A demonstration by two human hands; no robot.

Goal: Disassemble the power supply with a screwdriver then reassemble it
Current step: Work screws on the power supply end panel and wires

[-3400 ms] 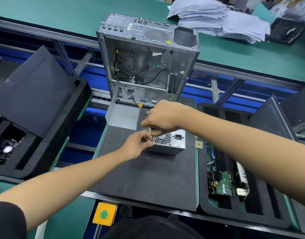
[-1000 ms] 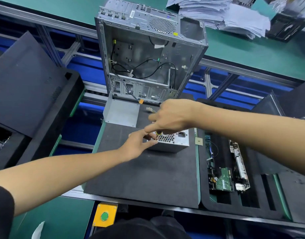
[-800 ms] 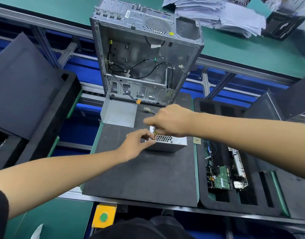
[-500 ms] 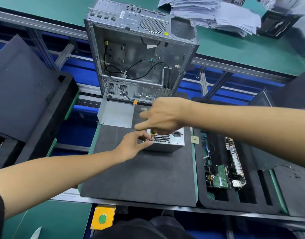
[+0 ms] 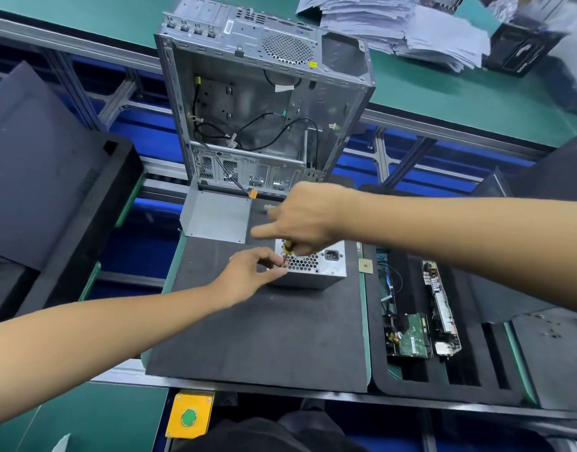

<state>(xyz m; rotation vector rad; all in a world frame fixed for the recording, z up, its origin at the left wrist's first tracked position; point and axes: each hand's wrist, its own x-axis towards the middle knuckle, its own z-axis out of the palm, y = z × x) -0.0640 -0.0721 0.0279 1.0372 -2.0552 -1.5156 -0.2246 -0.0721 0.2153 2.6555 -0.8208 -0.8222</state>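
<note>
your right hand (image 5: pixel 308 216) still grips the screwdriver (image 5: pixel 287 250) on the supply (image 5: pixel 313 265), index finger now pointing out. left hand (image 5: pixel 251 272) keeps pinching at its left corner; the screw work continues.

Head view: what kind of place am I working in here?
Probably an electronics assembly or teardown line: an open computer case on a black foam mat, foam trays of circuit boards, and a green conveyor-style bench.
</note>
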